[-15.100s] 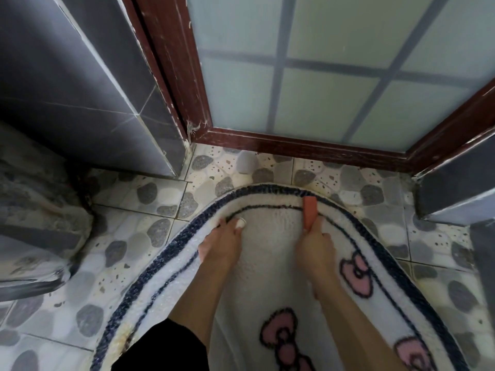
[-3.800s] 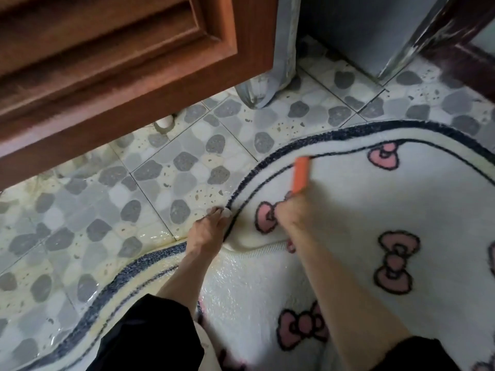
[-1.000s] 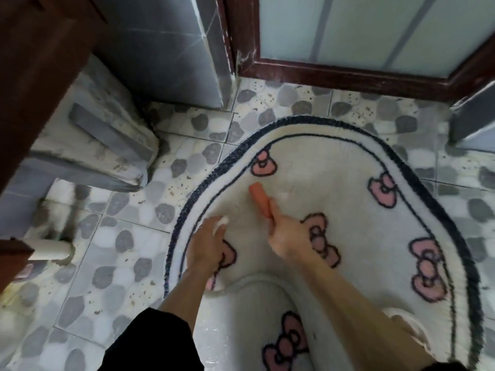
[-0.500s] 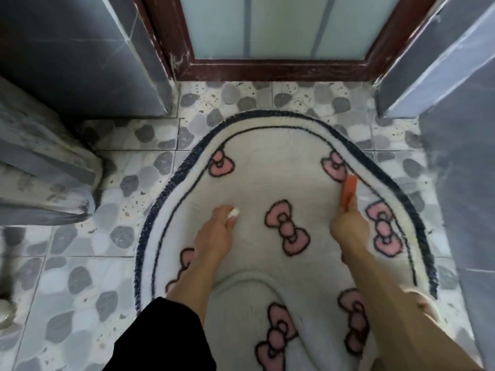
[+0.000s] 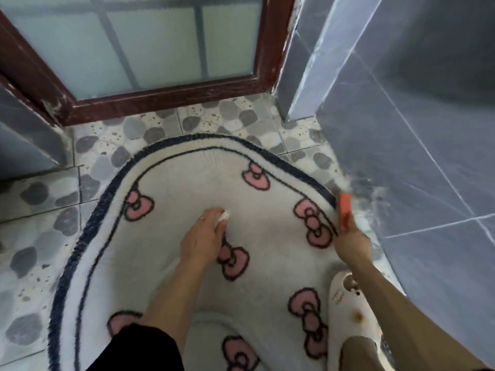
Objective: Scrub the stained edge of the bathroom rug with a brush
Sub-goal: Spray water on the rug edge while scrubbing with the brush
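Observation:
A white oval bathroom rug (image 5: 187,277) with pink bows and a dark blue border lies on the pebble-pattern floor. My right hand (image 5: 352,241) grips an orange brush (image 5: 344,210), whose far end sits on the rug's dark right edge close to the grey wall. My left hand (image 5: 202,241) rests on the middle of the rug and holds a small white object (image 5: 224,216) at its fingertips; what that object is cannot be told.
A grey tiled wall (image 5: 428,156) rises right beside the rug's right edge. A red-framed frosted glass door (image 5: 160,49) stands ahead. A white slipper (image 5: 351,311) on a foot sits on the rug at the lower right. Pebble tiles (image 5: 40,236) spread to the left.
My right hand has carried the brush rightward from beside the pink bows to the rug's dark right edge by the wall. The view has swung right. My left hand stays mid-rug.

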{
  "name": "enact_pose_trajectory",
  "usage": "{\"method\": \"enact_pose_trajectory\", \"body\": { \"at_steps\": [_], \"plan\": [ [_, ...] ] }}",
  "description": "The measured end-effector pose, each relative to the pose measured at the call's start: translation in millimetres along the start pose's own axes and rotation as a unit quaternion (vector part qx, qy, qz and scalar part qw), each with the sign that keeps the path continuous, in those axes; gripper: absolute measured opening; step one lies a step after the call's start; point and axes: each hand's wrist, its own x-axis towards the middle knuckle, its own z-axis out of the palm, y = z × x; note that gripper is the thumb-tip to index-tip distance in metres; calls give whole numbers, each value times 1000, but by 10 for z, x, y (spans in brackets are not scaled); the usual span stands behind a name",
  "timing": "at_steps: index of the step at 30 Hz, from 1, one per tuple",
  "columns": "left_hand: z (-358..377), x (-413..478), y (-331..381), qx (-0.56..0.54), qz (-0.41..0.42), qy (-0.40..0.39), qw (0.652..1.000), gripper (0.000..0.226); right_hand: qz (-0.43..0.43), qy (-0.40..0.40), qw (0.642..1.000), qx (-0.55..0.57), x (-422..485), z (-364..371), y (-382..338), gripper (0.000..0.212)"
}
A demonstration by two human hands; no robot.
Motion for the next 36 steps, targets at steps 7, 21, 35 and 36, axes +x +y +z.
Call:
{"method": "enact_pose_trajectory", "body": {
  "at_steps": [7, 21, 35, 36],
  "plan": [
    [438, 310, 610, 11, 67, -56, 996, 38, -122, -13, 989, 83, -257, 260, -599, 63],
    [843, 29, 857, 238, 40, -198, 950, 44, 62, -42, 995, 58, -134, -335, 714, 79],
    [850, -274, 627, 235, 80, -172, 953, 65, -92, -44, 986, -134, -1043, -1544, 374, 45],
    [856, -291, 619, 248, 79, -190, 947, 65, -99, -52, 985, -132, -1060, -1519, 354, 45]
  ]
}}
